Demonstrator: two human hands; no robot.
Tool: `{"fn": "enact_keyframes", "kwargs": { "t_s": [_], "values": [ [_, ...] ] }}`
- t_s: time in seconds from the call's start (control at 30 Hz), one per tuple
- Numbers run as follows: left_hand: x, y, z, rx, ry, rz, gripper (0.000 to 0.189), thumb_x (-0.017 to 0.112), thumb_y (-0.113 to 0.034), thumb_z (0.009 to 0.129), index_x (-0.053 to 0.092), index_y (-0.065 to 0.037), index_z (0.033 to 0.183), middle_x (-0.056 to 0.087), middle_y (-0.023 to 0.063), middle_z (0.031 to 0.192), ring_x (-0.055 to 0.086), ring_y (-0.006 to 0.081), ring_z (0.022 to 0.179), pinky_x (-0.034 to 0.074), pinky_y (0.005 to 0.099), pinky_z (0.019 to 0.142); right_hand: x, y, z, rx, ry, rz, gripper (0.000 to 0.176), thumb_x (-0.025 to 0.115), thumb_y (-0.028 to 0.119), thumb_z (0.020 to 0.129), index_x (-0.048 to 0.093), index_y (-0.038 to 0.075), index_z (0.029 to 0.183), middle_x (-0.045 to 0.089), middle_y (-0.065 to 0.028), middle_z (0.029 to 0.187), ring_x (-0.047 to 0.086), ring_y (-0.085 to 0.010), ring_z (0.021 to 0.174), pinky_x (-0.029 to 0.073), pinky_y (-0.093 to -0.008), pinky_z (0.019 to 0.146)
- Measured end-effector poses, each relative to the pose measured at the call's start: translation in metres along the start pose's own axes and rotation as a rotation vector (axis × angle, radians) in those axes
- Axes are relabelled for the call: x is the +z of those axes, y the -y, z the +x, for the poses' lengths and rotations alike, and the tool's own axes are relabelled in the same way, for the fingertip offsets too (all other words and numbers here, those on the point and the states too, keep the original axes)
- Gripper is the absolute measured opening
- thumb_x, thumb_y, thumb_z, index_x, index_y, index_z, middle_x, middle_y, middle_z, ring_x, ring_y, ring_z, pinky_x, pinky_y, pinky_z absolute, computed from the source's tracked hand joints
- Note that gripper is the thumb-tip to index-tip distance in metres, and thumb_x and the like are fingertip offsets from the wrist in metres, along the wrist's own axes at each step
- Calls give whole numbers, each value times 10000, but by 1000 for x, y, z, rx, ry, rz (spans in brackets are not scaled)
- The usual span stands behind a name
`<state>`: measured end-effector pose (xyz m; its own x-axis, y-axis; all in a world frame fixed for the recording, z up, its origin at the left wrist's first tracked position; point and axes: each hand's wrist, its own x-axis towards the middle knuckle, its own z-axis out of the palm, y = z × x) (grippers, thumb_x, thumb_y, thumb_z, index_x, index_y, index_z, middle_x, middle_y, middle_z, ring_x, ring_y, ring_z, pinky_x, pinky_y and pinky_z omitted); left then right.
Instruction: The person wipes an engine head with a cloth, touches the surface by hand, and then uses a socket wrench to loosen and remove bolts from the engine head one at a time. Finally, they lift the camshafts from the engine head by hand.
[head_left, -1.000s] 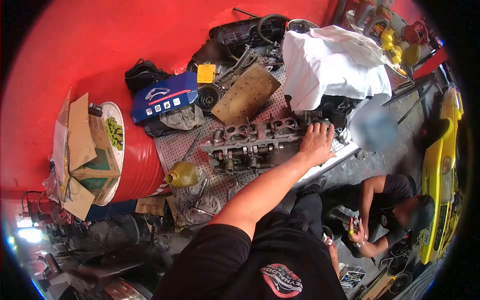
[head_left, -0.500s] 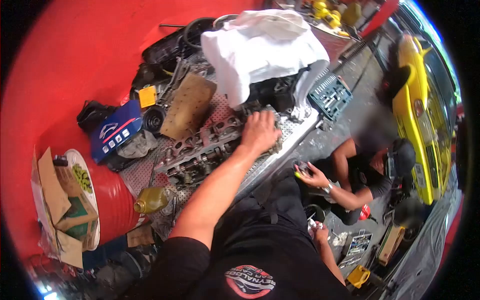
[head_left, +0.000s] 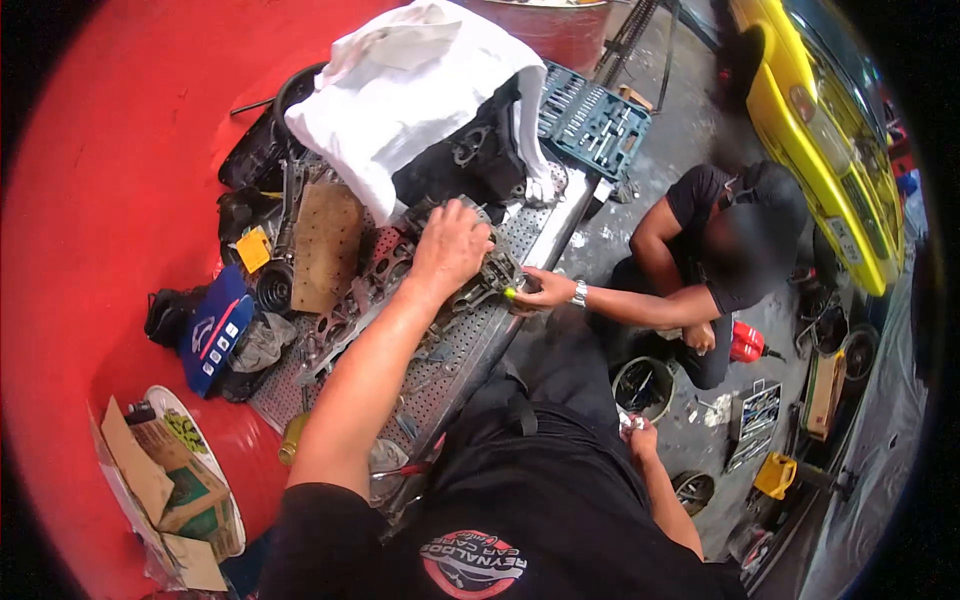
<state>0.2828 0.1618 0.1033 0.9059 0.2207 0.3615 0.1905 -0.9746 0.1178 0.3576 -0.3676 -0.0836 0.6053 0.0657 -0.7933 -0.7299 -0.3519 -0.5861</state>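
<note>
My left hand [head_left: 455, 248] is closed over the end of a metal engine cylinder head [head_left: 385, 262], which lies on the perforated workbench. Down by my right hip, my right hand [head_left: 643, 440] is closed around a crumpled white and reddish rag [head_left: 629, 424]. A co-worker's hand [head_left: 547, 290] reaches in from the right to the near end of the engine parts, with a small yellow-green spot at its fingertips. Just beyond my left hand, a white cloth [head_left: 400, 90] drapes over a dark engine block [head_left: 465, 150].
A socket set case [head_left: 595, 120] lies open at the bench's far end. On the left are a flat brown board [head_left: 327, 245], a blue box [head_left: 215, 330] and a red drum [head_left: 260, 465]. The co-worker [head_left: 690, 230] crouches at right, near a bucket [head_left: 645, 388] and a yellow car [head_left: 820, 150].
The co-worker's hand has moved from beside my leg to the engine parts on the bench. My view has swung right. My left hand stays on the cylinder head, my right on the rag.
</note>
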Motion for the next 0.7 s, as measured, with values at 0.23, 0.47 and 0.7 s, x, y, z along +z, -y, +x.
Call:
{"fn": "enact_keyframes", "kwargs": {
  "t_s": [0.23,0.47,0.7],
  "values": [
    [31,-37,-17,-11,37,138,106,623,-186,781,598,-85,759,535,83,866,503,273,900,413,422,787,3,-4,-15,-10,-48,-61,200,488,-53,866,589,29,1018,633,-64,851,607,-156,723,487,-291,605],
    [34,-88,-31,71,-12,190,246,616,-185,777,586,-69,992,528,80,976,495,245,979,358,430,881,-3,-10,-5,-28,-48,-129,309,549,-92,780,603,11,1067,650,-64,942,625,-172,791,517,-318,649],
    [4,-46,-6,-191,28,258,793,797,-377,687,432,-50,1310,429,184,1304,411,345,1211,312,533,1017,-8,-4,29,-46,-37,-169,312,509,-115,789,589,39,1048,634,-67,817,603,-172,650,497,-298,540]
  ]
}}
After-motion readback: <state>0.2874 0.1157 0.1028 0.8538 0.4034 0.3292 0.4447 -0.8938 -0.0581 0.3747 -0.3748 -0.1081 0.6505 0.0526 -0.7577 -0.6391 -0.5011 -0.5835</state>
